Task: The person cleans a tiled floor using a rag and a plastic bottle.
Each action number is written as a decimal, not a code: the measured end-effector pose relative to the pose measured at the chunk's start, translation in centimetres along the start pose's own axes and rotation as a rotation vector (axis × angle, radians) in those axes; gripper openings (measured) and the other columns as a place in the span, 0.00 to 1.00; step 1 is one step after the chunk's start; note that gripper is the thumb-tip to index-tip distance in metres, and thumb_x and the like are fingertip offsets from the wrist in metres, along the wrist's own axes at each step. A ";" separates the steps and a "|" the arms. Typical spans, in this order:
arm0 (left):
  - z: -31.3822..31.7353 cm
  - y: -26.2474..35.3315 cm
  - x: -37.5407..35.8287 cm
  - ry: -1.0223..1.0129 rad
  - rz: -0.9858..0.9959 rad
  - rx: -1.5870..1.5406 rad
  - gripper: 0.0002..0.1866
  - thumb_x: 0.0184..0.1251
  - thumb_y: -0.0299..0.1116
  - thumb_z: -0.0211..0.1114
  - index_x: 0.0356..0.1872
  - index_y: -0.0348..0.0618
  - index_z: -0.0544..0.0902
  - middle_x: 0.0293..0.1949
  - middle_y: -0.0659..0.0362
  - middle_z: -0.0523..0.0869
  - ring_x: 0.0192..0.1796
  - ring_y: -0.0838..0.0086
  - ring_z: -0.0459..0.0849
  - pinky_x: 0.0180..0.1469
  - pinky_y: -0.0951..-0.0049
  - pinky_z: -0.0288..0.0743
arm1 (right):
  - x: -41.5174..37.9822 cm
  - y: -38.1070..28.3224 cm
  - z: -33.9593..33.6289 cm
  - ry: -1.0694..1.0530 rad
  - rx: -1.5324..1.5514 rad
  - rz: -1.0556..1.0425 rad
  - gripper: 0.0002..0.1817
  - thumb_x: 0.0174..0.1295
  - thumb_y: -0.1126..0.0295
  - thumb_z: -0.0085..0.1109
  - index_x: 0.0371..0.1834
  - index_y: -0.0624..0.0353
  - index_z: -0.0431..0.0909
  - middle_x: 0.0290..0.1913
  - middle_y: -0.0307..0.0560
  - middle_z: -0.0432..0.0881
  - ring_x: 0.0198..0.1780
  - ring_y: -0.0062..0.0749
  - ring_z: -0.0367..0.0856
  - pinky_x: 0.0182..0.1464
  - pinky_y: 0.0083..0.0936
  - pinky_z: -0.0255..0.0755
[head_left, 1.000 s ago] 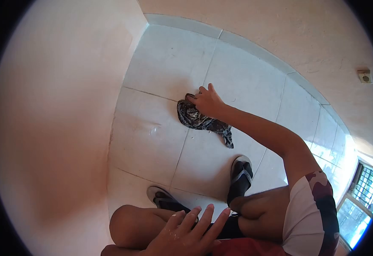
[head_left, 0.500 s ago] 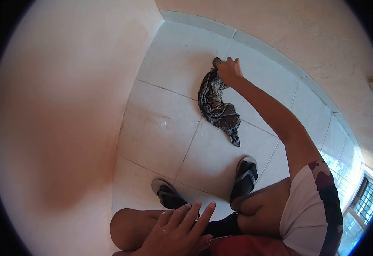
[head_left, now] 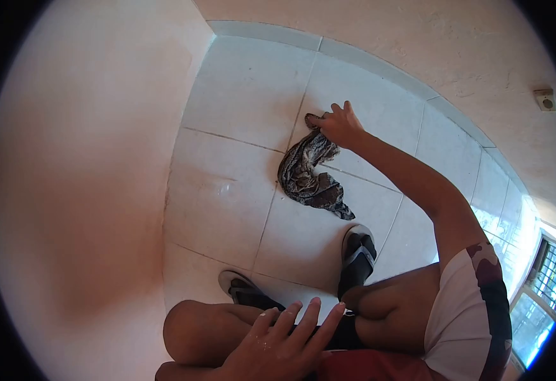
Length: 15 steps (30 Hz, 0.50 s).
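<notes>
A crumpled dark patterned cloth (head_left: 310, 181) lies in a curve on the white tiled floor (head_left: 227, 159), in front of my feet. My right hand (head_left: 340, 126) is stretched out at its far end, closed on the cloth, with a small end of it showing beyond the thumb side. Low in the view, my left hand (head_left: 284, 343) is held over my lap with its fingers spread and nothing in it. Small pale specks show on its back.
My feet wear dark socks and grey sandals (head_left: 359, 254). A plain wall (head_left: 87, 165) rises on the left. Along the far wall runs a tiled skirting (head_left: 379, 60), with a wall socket (head_left: 545, 100) above it. A barred window (head_left: 552, 276) is at the right.
My right hand has come a little nearer to me, and the cloth's far end has come with it, bunching the cloth more. The view has shifted slightly. My left hand remains over my lap.
</notes>
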<state>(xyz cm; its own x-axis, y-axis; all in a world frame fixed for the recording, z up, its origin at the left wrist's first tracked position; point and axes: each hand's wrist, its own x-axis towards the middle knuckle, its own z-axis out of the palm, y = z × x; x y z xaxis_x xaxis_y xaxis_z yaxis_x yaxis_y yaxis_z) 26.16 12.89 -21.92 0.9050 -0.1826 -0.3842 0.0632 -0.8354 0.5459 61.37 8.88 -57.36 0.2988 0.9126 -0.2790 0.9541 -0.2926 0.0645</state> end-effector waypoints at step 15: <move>0.6 1.2 -0.9 0.010 -0.083 -0.032 0.45 0.63 0.43 0.73 0.80 0.43 0.64 0.66 0.48 0.78 0.65 0.55 0.78 0.66 0.54 0.73 | -0.1 -0.6 1.0 -0.015 0.103 0.046 0.20 0.64 0.67 0.61 0.61 0.53 0.80 0.38 0.46 0.88 0.50 0.43 0.85 0.55 0.49 0.71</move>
<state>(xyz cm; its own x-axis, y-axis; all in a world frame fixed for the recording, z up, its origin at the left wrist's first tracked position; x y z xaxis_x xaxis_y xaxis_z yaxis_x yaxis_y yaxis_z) 25.13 11.72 -21.32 0.9001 -0.1083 -0.4221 0.1514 -0.8306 0.5359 60.76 8.67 -58.29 0.3408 0.8936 -0.2920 0.9318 -0.3623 -0.0212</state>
